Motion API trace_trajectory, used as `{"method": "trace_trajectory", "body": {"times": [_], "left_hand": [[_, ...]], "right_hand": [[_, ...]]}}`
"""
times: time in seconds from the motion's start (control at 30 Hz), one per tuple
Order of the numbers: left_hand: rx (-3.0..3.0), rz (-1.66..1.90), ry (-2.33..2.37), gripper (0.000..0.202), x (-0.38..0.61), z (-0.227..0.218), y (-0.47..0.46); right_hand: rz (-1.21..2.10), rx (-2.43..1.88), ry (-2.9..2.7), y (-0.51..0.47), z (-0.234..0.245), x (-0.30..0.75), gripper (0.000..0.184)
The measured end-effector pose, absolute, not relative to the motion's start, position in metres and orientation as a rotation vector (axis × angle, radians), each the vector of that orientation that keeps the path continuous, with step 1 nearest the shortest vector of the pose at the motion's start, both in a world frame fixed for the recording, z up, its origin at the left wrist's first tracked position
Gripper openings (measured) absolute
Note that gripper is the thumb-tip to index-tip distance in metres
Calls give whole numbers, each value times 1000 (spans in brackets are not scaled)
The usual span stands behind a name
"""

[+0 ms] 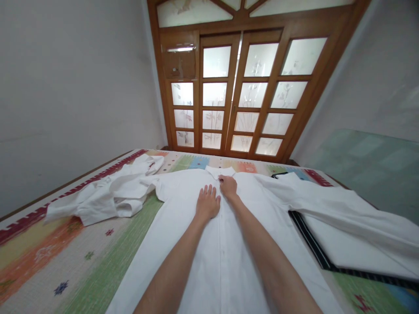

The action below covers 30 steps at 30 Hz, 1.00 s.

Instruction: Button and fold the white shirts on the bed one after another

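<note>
Head view: left hand (208, 203) palm-down

Matt cloth shirt (225, 244), rougher woven cloth cover (101, 253), smooth wood doors (253, 80), probably frosted glass panes (216, 62)

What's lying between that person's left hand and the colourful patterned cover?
The white shirt: in the head view, the left hand rests flat on it, and the patterned cover shows beyond its edge.
</note>
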<state>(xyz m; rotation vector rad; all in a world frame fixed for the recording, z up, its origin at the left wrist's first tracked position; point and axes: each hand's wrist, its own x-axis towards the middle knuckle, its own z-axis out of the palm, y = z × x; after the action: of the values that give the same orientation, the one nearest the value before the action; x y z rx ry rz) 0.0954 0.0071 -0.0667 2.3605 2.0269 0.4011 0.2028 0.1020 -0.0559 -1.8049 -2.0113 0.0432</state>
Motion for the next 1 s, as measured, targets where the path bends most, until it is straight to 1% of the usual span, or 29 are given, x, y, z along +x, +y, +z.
{"method": "trace_trajectory", "body": {"times": [0.13,0.23,0.4,0.5,0.57,0.67,0.87,1.0], "left_hand": [[2345,380,2015,58,95,-66,7],[2324,386,1994,57,94,-65,12],[2251,386,1987,55,94,-61,39],[2221,403,1998,52,95,-60,58],[2215,420,1999,51,95,-61,69],[2225,490,2004,47,95,-63,82],[2283,720,1957,41,93,-57,100],[2291,915,1869,57,95,-54,112]], "right_hand": [[4,-1747,-1901,110,-60,203,39],[42,-1689,-1822,114,-64,205,45],[107,-1436,-1846,118,-72,209,57],[106,-1396,-1829,118,-74,210,64],[90,-1441,-1788,119,-76,210,61],[80,-1515,-1732,121,-79,210,50],[106,-1416,-1702,124,-82,211,43],[151,-1463,-1616,121,-77,209,33]]}}
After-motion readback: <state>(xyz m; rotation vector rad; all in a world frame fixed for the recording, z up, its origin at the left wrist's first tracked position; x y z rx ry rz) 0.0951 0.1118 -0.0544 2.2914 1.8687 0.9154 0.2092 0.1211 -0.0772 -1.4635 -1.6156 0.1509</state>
